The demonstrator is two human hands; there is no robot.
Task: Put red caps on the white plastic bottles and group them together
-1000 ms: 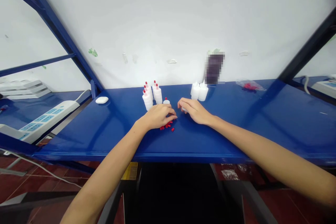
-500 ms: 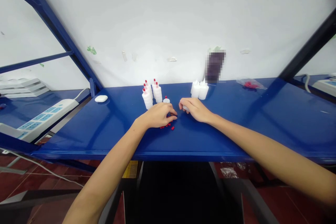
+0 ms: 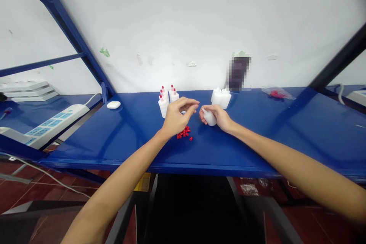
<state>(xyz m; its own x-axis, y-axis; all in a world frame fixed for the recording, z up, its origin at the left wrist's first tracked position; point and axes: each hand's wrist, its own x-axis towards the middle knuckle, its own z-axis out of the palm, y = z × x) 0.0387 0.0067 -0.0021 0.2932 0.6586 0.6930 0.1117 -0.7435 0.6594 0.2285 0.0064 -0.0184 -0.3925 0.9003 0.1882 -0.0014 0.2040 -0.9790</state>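
My right hand (image 3: 219, 116) is wrapped round a white plastic squeeze bottle (image 3: 211, 118), which lies tilted with its narrow end toward my left hand. My left hand (image 3: 181, 114) is raised just left of that bottle, thumb and fingertips drawn together in a pinch. Whatever sits between those fingertips is too small or hidden to make out. Below the left hand lies a pile of small red caps (image 3: 183, 133), with one loose cap (image 3: 191, 138) beside it. Behind the left hand stand several white bottles (image 3: 163, 106) with red caps on, partly covered by the hand.
White bottles without red caps (image 3: 224, 99) stand in a group behind my right hand. A clear bag of red pieces (image 3: 277, 93) lies farther right on the blue table (image 3: 114, 145). A white rounded case (image 3: 113, 105) is at the left, near a power strip (image 3: 57, 122).
My left hand has risen from the red caps toward the bottle, uncovering the pile. My right hand has turned its bottle so that more of it shows.
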